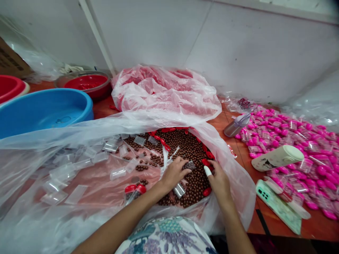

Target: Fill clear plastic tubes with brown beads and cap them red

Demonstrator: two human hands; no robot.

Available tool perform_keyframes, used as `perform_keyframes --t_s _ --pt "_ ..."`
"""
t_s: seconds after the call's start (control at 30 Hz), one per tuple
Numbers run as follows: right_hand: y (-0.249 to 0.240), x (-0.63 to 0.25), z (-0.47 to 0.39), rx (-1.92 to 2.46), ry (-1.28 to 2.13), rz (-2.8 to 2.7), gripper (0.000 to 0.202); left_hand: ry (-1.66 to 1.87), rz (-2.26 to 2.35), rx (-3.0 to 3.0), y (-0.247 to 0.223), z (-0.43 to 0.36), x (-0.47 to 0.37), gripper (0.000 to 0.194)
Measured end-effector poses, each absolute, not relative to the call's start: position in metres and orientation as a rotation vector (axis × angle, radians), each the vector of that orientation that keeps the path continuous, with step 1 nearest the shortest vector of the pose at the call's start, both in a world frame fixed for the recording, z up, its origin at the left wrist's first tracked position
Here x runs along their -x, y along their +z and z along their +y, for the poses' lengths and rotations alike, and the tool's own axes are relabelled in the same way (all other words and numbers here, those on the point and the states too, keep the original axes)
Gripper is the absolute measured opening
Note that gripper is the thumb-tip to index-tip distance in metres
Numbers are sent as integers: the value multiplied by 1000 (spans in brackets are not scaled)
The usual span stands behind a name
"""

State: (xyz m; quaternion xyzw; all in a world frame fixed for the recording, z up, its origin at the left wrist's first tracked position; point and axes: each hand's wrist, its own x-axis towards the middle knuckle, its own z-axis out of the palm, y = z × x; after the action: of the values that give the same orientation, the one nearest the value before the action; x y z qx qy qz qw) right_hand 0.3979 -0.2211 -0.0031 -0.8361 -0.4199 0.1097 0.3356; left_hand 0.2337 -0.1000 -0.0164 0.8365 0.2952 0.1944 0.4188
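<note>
Left hand [173, 173] pinching small clear box [190, 165], brown beads [194, 181] showing | right hand [219, 180] pinching glossy red piece [206, 162] | beads round, shiny

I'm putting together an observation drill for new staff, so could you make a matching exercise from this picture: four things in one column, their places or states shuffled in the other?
Things
1. Blue basin
2. Phone
3. Left hand
4. Right hand

Places or states
A. Holding a red piece, with a white cover on one digit
B. Lying camera side up, near the pink pieces
C. Holding a small clear box over the brown balls
D. At the far left, next to a red basin

Right pairs: 1-D, 2-B, 3-C, 4-A
</note>
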Motion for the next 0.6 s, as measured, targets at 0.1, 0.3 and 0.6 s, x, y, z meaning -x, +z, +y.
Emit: perform_keyframes --t_s 0.1,0.3,0.6 --pt "-7 -390 -220 1982 457 -921 39 516 748 -2033 -12 -101 -227 32" --pt "-4 -370 -211 1707 724 -923 48 585 731 -1939 0 -106 -215 33" --pt "6 -354 -204 1569 780 -935 43 673 747 -1856 16 -108 -198 34"
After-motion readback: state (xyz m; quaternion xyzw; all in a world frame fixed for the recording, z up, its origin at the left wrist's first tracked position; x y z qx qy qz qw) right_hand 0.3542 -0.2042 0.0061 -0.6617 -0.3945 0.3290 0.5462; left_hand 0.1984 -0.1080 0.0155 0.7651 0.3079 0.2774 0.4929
